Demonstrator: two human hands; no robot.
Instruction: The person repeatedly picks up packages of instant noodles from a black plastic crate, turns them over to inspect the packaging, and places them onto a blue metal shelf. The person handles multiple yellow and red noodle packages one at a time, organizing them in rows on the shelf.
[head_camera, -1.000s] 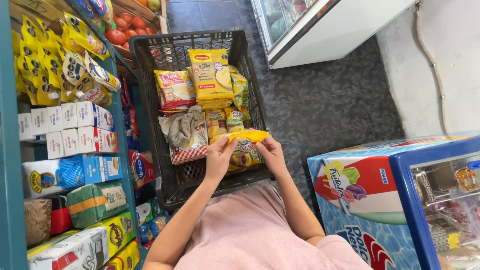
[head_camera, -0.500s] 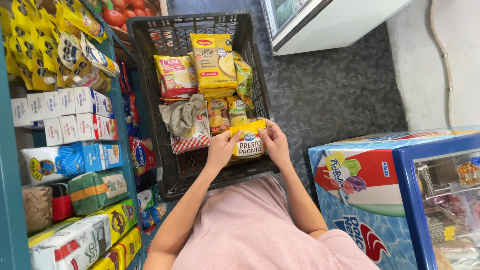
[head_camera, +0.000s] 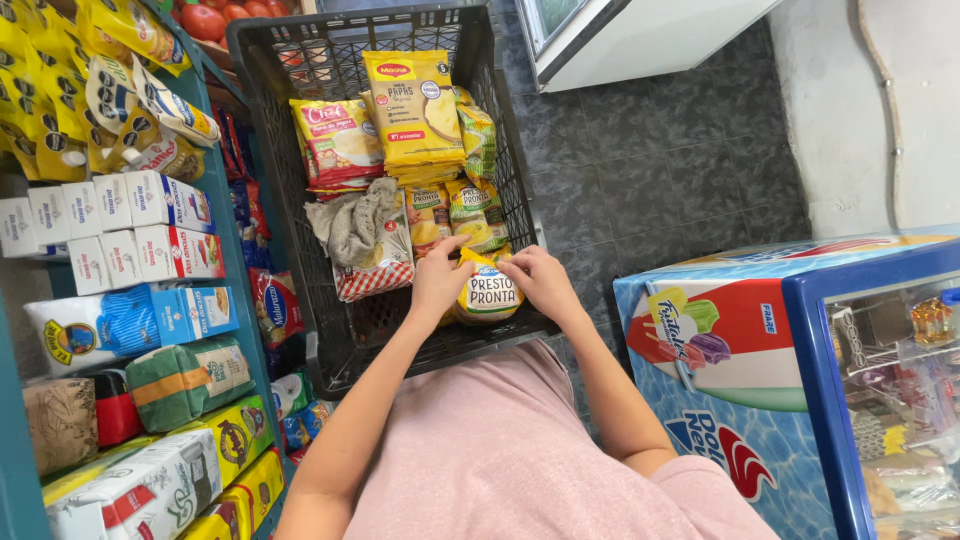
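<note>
Left hand (head_camera: 438, 283) and right hand (head_camera: 537, 282) both pinching yellow packet (head_camera: 485, 291) by its upper corners, over near end of black crate (head_camera: 300, 60). Probably light, soft, crinkly, slippery; best gripped at sealed edges.

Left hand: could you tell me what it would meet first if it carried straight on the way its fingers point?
Probably the small yellow packets just beyond the left hand inside the black crate; depth is unclear.
</note>
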